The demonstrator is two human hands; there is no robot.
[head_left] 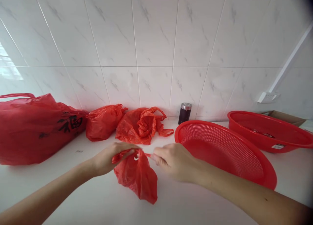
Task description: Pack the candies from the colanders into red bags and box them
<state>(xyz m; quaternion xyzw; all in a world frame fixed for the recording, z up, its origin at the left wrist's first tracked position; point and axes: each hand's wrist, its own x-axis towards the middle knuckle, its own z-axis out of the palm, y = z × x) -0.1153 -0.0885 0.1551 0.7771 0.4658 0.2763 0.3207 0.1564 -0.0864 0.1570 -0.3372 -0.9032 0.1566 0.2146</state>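
A small red plastic bag (140,182) is between my two hands, low over the white table. My left hand (114,158) is closed on the gathered top of the bag, fingers reaching across it. My right hand (173,160) pinches a thin, pulled-out strip of the bag, stretched to the right. A bit of something white shows at the bag's neck, and what the bag holds is hidden. Just right of my right hand stands a red colander (217,147) with a perforated wall.
Along the tiled wall sit a large red bag (36,133) with black lettering, a filled red plastic bag (104,124) and a crumpled red plastic bag (139,127). Farther right are a dark bottle (185,114) with a silver lid, a red basin (264,137) and a cardboard box (286,117).
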